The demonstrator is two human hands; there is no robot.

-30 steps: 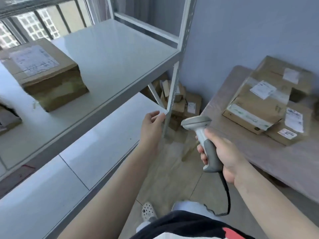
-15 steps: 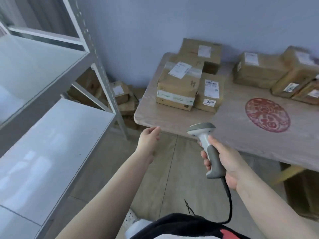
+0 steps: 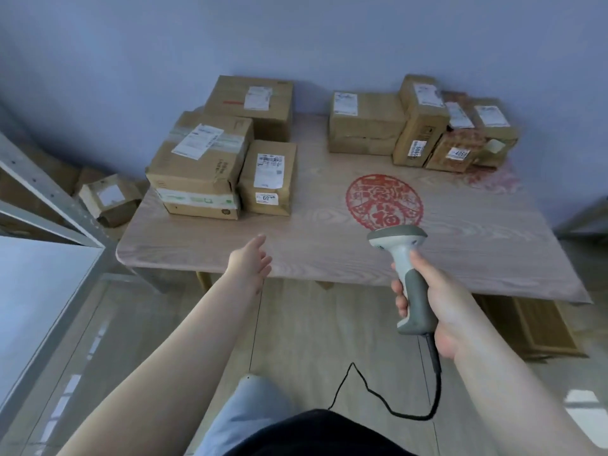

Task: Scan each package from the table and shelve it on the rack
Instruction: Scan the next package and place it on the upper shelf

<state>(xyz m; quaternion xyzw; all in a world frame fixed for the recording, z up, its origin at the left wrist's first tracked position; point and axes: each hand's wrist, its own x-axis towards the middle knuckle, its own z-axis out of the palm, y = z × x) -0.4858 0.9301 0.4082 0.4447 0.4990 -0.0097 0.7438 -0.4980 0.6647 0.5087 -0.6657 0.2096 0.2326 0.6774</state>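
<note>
Several cardboard packages with white labels stand on a light wooden table (image 3: 296, 255). A large taped box (image 3: 197, 169) sits at the left, a smaller box (image 3: 268, 179) right beside it, and another box (image 3: 253, 103) behind them. More boxes (image 3: 418, 126) cluster at the back right. My left hand (image 3: 250, 261) reaches out empty with straight fingers over the table's front edge, short of the left boxes. My right hand (image 3: 427, 297) grips a grey and white barcode scanner (image 3: 406, 274), head pointing at the table. The white metal rack (image 3: 49, 258) is at the far left.
A red paper-cut decal (image 3: 383, 200) marks the table's middle. Cardboard boxes (image 3: 108, 199) lie on the floor behind the rack's post. The scanner's black cable (image 3: 378, 393) trails over the floor. A wooden crate (image 3: 533, 327) sits under the table's right side.
My view has swung right from the rack to the table. My left hand has left the rack's post and now stretches toward the table. The scanner stays in my right hand.
</note>
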